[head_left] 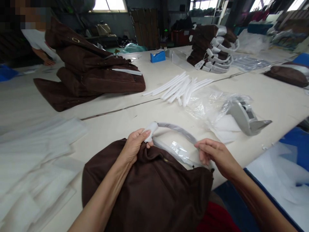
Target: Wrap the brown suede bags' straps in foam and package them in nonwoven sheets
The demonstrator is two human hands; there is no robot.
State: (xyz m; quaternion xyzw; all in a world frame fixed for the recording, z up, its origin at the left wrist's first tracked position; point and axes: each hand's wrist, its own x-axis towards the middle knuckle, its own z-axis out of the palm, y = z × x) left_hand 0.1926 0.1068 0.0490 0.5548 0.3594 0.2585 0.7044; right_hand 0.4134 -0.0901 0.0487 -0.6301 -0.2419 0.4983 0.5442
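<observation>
Head view — both hands [135, 145] [213, 154] grip the brown bag's [149, 190] wrapped handle [178, 131].

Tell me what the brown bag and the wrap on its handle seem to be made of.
The soft brown bag looks like suede or brushed fabric: matte, napped, softly creased. The thin white handle wrap, pinched by the left hand, looks like foam sheet or paper; I cannot tell which.

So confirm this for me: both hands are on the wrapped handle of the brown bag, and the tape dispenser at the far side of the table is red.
One detail is off. The tape dispenser at the far side of the table is blue, not red, as the head view shows. The rest stands: the left hand and right hand are both on the wrapped handle of the brown bag.
</observation>
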